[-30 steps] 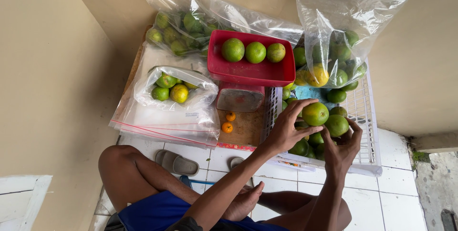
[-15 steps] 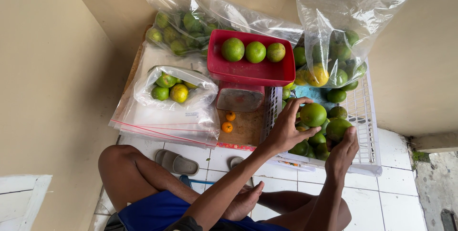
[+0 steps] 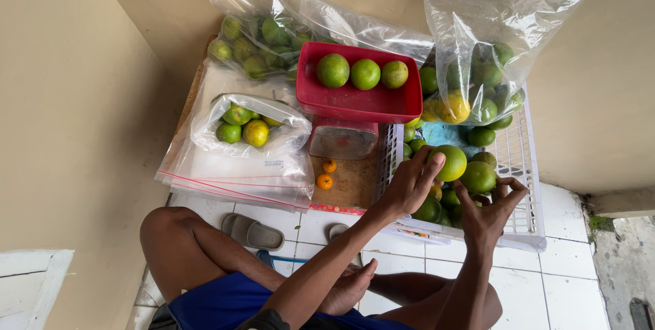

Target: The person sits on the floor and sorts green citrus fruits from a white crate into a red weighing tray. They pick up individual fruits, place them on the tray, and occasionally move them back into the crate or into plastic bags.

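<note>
Green citrus fruit sits gripped in the left hand over the white basket; right hand fingers spread empty. Three fill the red tray; many remain.

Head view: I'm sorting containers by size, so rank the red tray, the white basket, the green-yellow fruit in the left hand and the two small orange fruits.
1. white basket
2. red tray
3. green-yellow fruit, held by the left hand
4. two small orange fruits; both look about alike, so I won't rank one over the other.

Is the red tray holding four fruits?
No, the red tray holds three green citrus fruits in a row.
</note>
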